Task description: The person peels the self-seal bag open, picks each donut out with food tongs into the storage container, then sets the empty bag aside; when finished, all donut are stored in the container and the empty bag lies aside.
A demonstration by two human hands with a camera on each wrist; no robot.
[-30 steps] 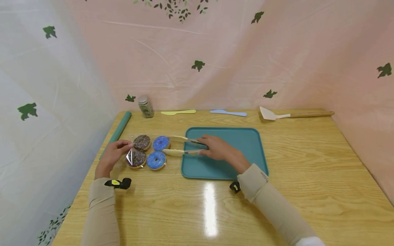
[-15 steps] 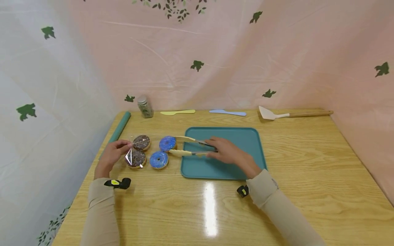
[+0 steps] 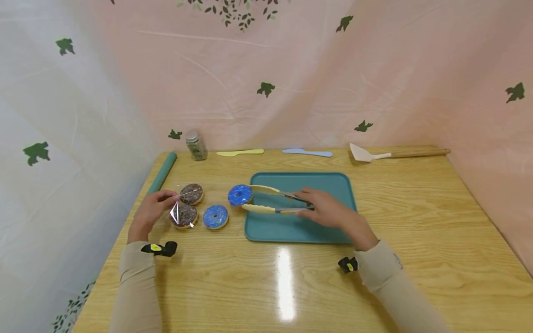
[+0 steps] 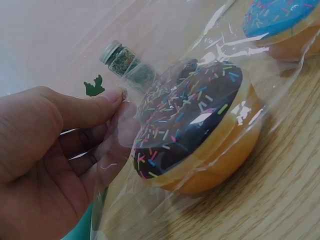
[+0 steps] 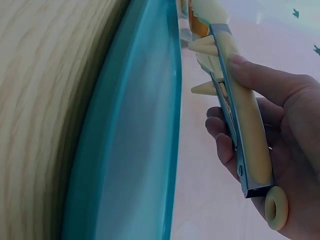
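Observation:
My right hand (image 3: 329, 210) grips cream tongs (image 3: 272, 200) (image 5: 245, 130), whose tips clamp a blue-iced donut (image 3: 239, 195) at the left edge of the teal tray (image 3: 316, 182) (image 5: 145, 150). My left hand (image 3: 151, 208) (image 4: 55, 150) pinches the clear plastic wrap (image 4: 210, 55) that covers two chocolate sprinkle donuts (image 3: 191, 193) (image 3: 184, 215); the nearer one fills the left wrist view (image 4: 195, 130). A second blue donut (image 3: 215, 216) lies on the table beside them.
A teal roll (image 3: 163, 172) lies along the table's left edge. At the back stand a small spice jar (image 3: 195, 144), a yellow knife (image 3: 240, 152), a blue knife (image 3: 307, 152) and a wooden-handled spatula (image 3: 395, 154). Curtain walls close in the table.
My right hand has drawn the tongs to the right, carrying the blue donut out of the wrap toward the tray's left edge. My left hand has stayed on the wrap.

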